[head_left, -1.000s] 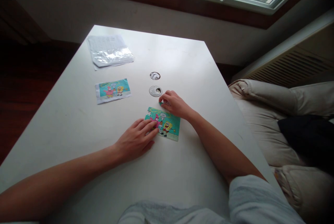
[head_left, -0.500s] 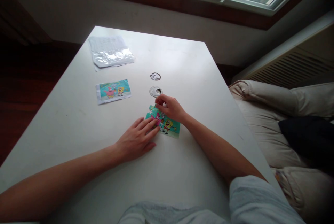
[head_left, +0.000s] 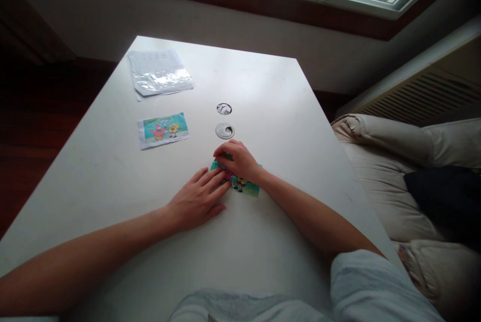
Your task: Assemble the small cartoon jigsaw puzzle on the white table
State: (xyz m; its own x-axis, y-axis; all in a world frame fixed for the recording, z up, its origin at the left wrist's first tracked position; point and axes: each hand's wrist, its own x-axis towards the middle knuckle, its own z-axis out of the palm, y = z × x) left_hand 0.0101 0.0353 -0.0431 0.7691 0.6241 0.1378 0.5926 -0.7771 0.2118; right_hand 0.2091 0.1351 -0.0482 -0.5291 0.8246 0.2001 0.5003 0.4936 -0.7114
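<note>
A small cartoon jigsaw puzzle (head_left: 246,186) lies on the white table (head_left: 263,86), mostly covered by my hands. My left hand (head_left: 197,199) rests flat beside it, fingers stretched out onto its left edge. My right hand (head_left: 236,159) lies over the puzzle's upper left corner with fingers curled down and pressed together; what is under the fingertips is hidden.
A printed picture (head_left: 163,130) of the same cartoon lies to the left. A clear plastic bag on paper (head_left: 160,74) sits farther back. Two round cable holes (head_left: 224,130) are in the tabletop. A beige sofa (head_left: 406,162) stands at the right, under a window.
My right hand has moved left and down from beside the puzzle's upper right onto its upper left corner. My left hand has stayed in place.
</note>
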